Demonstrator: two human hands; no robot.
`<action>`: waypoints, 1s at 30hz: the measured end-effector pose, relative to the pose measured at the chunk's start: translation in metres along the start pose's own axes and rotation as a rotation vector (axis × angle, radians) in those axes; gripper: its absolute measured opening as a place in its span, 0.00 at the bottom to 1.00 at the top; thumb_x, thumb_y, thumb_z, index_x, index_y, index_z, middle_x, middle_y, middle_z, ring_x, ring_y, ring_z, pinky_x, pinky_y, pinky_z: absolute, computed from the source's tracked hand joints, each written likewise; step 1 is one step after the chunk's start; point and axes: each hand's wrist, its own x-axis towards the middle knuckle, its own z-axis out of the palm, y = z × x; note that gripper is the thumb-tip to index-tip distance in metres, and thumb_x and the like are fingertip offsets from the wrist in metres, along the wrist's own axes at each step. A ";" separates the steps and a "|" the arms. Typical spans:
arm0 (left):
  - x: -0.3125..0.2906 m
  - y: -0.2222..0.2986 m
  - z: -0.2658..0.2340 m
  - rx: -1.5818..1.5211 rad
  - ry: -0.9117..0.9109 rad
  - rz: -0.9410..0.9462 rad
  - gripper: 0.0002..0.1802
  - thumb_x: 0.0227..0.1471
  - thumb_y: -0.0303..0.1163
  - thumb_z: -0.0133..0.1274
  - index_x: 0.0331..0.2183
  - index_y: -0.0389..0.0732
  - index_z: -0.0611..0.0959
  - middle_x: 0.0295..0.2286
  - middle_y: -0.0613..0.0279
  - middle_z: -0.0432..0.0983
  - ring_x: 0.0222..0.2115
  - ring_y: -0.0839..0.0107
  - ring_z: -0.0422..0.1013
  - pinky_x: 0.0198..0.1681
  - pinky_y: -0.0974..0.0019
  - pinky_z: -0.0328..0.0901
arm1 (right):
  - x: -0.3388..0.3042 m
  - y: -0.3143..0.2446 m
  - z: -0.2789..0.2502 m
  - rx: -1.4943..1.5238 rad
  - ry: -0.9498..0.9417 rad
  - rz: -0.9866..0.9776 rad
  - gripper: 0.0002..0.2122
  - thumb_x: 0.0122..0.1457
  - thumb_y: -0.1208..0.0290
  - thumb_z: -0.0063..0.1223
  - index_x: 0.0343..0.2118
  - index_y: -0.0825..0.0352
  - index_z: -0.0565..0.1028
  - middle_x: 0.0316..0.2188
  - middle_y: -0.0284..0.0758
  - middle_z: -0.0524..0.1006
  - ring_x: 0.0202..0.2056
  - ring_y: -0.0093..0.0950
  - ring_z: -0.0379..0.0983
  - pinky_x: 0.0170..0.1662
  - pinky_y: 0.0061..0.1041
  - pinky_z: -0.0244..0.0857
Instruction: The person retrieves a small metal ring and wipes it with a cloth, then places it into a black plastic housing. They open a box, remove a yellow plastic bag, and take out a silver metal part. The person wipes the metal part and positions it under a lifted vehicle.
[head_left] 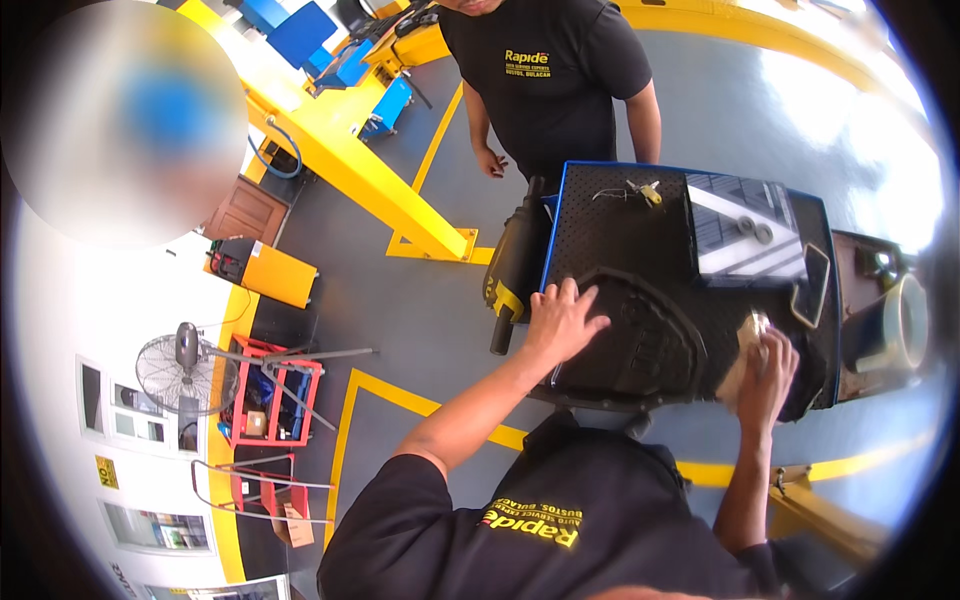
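Note:
My left hand (562, 322) lies with its fingers spread at the left edge of a black moulded cover (640, 335), which rests flat on a black-topped cart (625, 235) with a blue rim. Closed around a pale tan, crumpled piece that looks like a rag, my right hand (768, 378) is at the cart's near right side. The tan rag (734, 382) pokes out beside the fingers, and a light, shiny end (755, 322) shows beyond them. Close to that hand lies a phone (811, 287).
A grey-and-white box (748, 230) bears two small dark rings (754, 230). Keys (648, 192) lie farther back. Across the cart stands a person in a black shirt (550, 85). A white container (890, 325) is at the right, a yellow post (380, 180) and a fan (188, 372) left.

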 end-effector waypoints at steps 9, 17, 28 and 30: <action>-0.058 -0.026 0.020 -0.220 0.237 -0.072 0.35 0.60 0.56 0.55 0.61 0.45 0.75 0.43 0.53 0.71 0.45 0.51 0.70 0.50 0.47 0.65 | 0.011 0.021 0.019 -0.346 -0.117 -0.011 0.16 0.62 0.70 0.59 0.52 0.63 0.76 0.58 0.39 0.72 0.61 0.43 0.65 0.62 0.46 0.60; -0.129 -0.095 0.027 -0.873 0.030 -0.367 0.19 0.61 0.34 0.60 0.51 0.35 0.82 0.34 0.61 0.80 0.30 0.74 0.74 0.38 0.68 0.70 | -0.004 -0.038 0.017 -0.179 -0.030 0.059 0.12 0.63 0.69 0.58 0.49 0.61 0.79 0.55 0.41 0.75 0.57 0.45 0.70 0.61 0.45 0.63; -0.143 -0.095 0.047 -1.373 -0.132 -0.466 0.18 0.61 0.30 0.59 0.49 0.31 0.79 0.34 0.65 0.81 0.33 0.78 0.74 0.40 0.71 0.70 | 0.003 -0.062 0.032 0.152 -0.330 0.202 0.14 0.64 0.63 0.59 0.43 0.70 0.81 0.33 0.36 0.82 0.35 0.24 0.76 0.42 0.26 0.68; -0.142 -0.090 0.048 -1.409 -0.093 -0.520 0.16 0.60 0.31 0.60 0.46 0.31 0.80 0.32 0.65 0.80 0.31 0.78 0.73 0.39 0.71 0.70 | 0.020 -0.063 0.030 0.139 -0.460 0.277 0.14 0.63 0.63 0.60 0.42 0.70 0.81 0.32 0.35 0.81 0.34 0.23 0.75 0.41 0.25 0.68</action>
